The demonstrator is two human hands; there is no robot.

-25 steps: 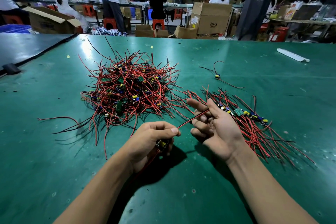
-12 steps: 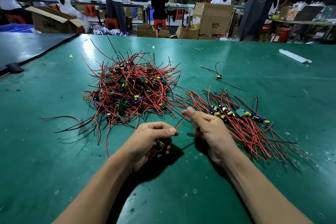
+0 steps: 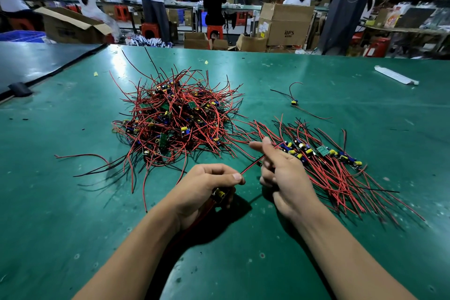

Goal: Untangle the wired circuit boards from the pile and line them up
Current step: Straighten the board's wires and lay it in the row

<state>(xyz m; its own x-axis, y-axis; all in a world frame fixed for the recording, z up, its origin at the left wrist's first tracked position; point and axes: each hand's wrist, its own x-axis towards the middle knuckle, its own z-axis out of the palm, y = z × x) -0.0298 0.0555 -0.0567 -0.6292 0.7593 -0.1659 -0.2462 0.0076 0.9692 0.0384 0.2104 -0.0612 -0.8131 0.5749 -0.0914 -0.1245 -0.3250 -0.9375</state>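
Note:
A tangled pile of small circuit boards with red and black wires (image 3: 175, 119) lies on the green table (image 3: 73, 202), left of centre. To its right a row of untangled boards (image 3: 321, 153) sits with wires fanned toward me. My left hand (image 3: 207, 187) grips one board with a yellow part, just above the table. Its red and black wires (image 3: 250, 165) run up to my right hand (image 3: 280, 170), which pinches them between thumb and curled fingers.
One lone board with wires (image 3: 294, 103) lies farther back right of the pile. A white strip (image 3: 395, 75) rests at the far right. A black mat (image 3: 36, 61) borders the table's left. Cardboard boxes (image 3: 287, 24) and people stand beyond the far edge.
My right hand went from spread fingers around the wires to curled fingers pinching them, sliding outward along the wire. My left hand kept hold of the board in place.

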